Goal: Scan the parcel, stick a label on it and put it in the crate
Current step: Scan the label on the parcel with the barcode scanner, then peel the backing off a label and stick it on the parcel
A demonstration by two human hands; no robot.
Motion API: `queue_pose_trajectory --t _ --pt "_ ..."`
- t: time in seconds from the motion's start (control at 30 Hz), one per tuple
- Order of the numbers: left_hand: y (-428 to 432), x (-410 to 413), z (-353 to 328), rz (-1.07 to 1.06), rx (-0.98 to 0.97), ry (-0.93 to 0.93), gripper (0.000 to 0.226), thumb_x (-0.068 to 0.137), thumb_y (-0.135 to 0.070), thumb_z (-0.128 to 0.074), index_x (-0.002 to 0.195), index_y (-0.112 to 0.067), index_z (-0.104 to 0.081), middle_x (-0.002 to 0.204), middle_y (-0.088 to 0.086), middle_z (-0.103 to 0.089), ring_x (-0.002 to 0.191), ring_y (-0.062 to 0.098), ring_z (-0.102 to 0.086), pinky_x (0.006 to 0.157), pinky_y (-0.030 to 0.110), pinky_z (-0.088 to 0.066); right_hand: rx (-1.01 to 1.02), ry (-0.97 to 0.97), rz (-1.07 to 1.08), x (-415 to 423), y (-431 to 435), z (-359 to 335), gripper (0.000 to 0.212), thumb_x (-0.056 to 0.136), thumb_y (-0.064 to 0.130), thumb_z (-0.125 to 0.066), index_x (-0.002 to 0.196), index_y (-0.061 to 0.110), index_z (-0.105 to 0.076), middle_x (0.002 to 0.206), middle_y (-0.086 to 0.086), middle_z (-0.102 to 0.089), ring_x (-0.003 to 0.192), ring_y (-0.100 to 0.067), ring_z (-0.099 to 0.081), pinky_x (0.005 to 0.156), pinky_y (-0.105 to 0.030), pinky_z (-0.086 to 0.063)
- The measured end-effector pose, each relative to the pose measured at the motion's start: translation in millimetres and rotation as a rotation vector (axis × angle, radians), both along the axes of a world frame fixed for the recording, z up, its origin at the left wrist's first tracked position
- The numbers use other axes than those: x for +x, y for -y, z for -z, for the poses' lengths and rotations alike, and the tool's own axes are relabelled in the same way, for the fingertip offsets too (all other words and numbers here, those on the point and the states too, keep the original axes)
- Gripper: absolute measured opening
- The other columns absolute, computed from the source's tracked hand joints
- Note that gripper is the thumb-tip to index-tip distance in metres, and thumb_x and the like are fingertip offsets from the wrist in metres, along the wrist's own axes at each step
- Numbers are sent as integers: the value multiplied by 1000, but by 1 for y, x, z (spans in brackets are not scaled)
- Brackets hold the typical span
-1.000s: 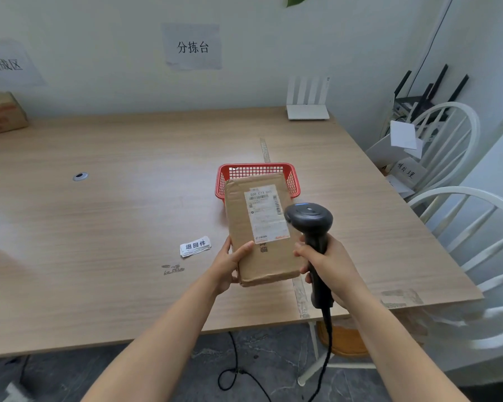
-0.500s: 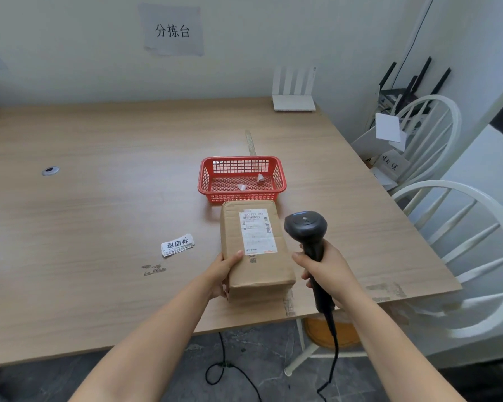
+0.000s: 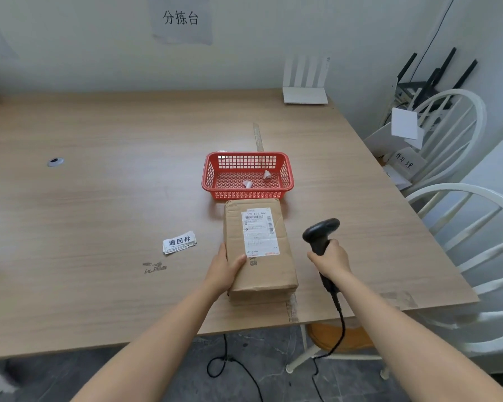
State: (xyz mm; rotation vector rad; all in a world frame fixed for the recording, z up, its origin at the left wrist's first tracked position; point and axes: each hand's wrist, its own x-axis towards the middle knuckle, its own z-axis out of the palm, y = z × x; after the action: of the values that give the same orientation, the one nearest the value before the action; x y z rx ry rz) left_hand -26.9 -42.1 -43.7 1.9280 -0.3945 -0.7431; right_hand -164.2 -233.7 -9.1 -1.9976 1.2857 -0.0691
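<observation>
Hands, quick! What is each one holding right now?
Left hand: gripping the left edge of the cardboard parcel, which lies on the table.
Right hand: closed around the barcode scanner handle.

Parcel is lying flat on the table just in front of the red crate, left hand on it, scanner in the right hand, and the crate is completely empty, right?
Not quite. In the head view the red crate holds two small white paper scraps. The rest stands: the parcel lies flat on the table, left hand on it, scanner in the right hand.

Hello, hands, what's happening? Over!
Left hand on parcel, flat on table. Right hand gripping scanner. Red basket path clear.
</observation>
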Motion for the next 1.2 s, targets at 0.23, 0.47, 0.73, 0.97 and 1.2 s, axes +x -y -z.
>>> queue_pose_trajectory --t 0.23,0.47,0.73,0.97,1.2 --pt "1 -2 1 5 33 105 55 88 -26 -57 137 -14 -33 135 9 -52 121 26 -51 103 42 -42 -60 -164 48 24 10 28 64 80 30 -68 127 -1 -36 129 -23 -46 112 -41 -54 86 -43 -48" --pt "0 -5 6 -15 74 143 58 87 -32 -57 138 -14 -35 135 8 -53 122 25 -50 104 43 -41 -88 -181 87 25 5 48 65 81 30 -67 128 -1 -33 130 -25 -44 112 -43 -52 88 -46 -47" --pt "-1 -4 7 -24 143 107 57 87 -39 -55 136 -14 -38 135 10 -51 126 25 -47 105 43 -40 -100 -202 139 21 5 62 70 80 26 -68 130 -1 -29 130 -28 -43 116 -45 -47 92 -50 -44" --pt "-11 -6 9 -41 206 111 48 90 -37 -52 126 -5 -46 129 15 -53 117 28 -51 98 34 -42 -40 -200 152 24 4 59 74 79 28 -69 133 0 -27 135 -28 -39 121 -45 -43 97 -52 -41" --pt "-25 -14 2 -29 261 130 52 95 -36 -39 136 -3 -38 138 18 -46 127 29 -45 106 36 -37 -237 -200 44 11 -6 39 74 79 27 -66 135 7 -22 139 -25 -29 128 -43 -28 101 -52 -33"
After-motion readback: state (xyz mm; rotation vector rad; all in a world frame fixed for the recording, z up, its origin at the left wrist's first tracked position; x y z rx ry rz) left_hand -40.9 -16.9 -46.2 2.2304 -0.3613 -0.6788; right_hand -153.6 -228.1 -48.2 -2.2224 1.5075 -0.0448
